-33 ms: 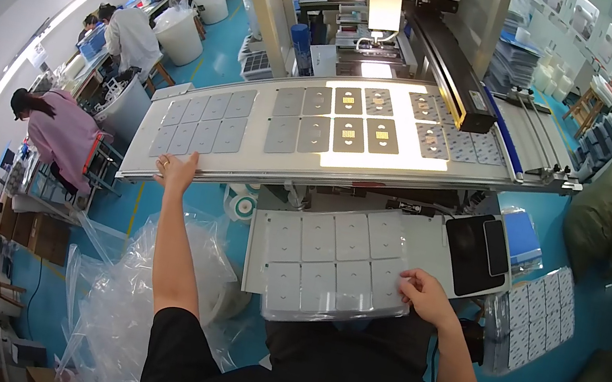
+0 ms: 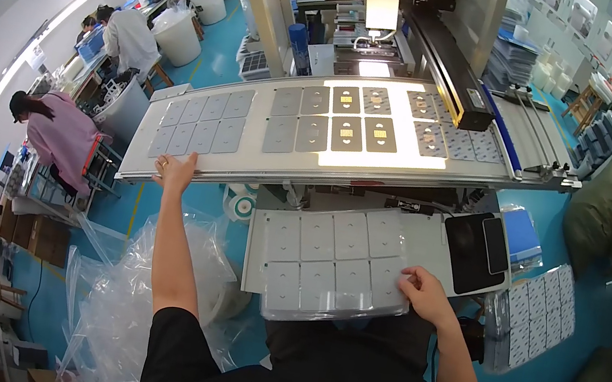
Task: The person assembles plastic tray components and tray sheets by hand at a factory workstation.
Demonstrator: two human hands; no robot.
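Note:
My left hand rests at the front edge of the machine's pale bed, its fingers apart at the lower edge of a sheet of grey rectangular cards. In front of me lies a stack of similar grey card sheets in clear plastic. My right hand is at the stack's right edge, thumb and fingers closed on the top sheet's edge. Further right on the bed, a second card sheet lies partly under bright light, several of its cards showing yellow grids.
A gantry arm spans the bed. A phone lies on a black mat right of the stack. Clear plastic bags bulge at lower left. Patterned card sheets sit at right. Several people work at benches, one in pink.

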